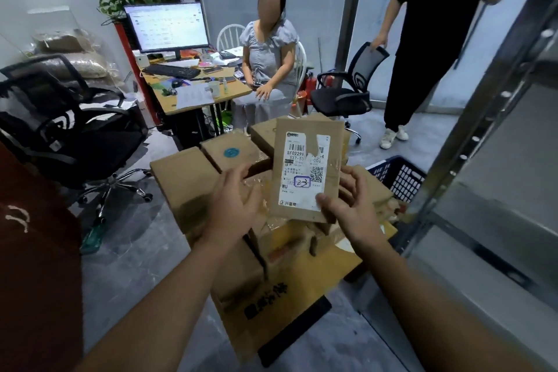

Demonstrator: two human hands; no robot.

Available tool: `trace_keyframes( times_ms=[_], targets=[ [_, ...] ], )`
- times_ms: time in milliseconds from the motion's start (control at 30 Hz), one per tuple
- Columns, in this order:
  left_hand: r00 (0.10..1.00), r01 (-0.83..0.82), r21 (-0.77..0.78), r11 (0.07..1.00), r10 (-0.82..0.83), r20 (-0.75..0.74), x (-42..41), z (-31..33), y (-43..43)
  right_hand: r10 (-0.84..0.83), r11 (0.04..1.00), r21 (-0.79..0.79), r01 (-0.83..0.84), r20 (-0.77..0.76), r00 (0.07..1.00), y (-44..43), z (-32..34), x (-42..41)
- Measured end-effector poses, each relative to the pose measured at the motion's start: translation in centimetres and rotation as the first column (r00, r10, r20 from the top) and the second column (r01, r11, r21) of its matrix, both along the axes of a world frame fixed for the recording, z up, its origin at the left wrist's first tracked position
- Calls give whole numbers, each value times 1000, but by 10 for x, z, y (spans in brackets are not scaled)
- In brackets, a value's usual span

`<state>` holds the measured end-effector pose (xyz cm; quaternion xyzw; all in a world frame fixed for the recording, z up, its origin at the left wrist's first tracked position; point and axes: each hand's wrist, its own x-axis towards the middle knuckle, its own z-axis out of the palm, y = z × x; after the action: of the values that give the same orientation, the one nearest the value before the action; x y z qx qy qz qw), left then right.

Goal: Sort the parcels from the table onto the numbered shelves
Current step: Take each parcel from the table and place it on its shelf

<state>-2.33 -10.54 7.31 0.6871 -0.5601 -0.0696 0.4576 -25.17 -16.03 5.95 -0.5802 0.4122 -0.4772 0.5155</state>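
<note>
Grey flooring fills a small office where a desk (pixel 238 88) carries one monitor (pixel 169 27) and one keyboard (pixel 170 71). One person in a grey dress (pixel 268 63) sits beside it. A second person in black (pixel 434 24) stands on the right with a hand on the back of a black office chair (pixel 347 93). More black chairs (pixel 75 136) crowd the left side. A metal shelf post (pixel 483 106) rises at the right edge, and one blue crate (pixel 398 175) sits on the floor between it and the table (pixel 341 269).

The right hand (pixel 347 205) holds one flat brown parcel (pixel 305 136) upright above the table by its lower right corner, thumb on the front and fingers behind. Its white label (pixel 305 190) is torn near the top and shows a barcode, a square code and a handwritten 23 in a blue box.

The left hand (pixel 232 199) is spread loosely just left of the parcel, over the pile (pixel 181 181); whether it touches a box is unclear. At least five more cardboard boxes are heaped there, and one of them bears a round blue sticker (pixel 231 152).
</note>
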Motion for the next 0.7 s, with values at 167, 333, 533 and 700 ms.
trace_keyframes(
  times_ms=[167,333,533,700],
  targets=[
    [900,72,157,985,-132,415,-23,19,-24,-141,989,-43,141,23,990,21,7,-47],
    [781,195,227,954,-291,553,-74,27,-31,-276,959,-39,280,99,956,58,14,-106],
    [691,395,265,880,-474,545,-165,34,5,-435,891,-96,443,96,895,139,27,-187],
    [581,561,242,792,-584,567,-255,45,62,-580,800,-130,586,84,810,235,39,-258]
  ],
)
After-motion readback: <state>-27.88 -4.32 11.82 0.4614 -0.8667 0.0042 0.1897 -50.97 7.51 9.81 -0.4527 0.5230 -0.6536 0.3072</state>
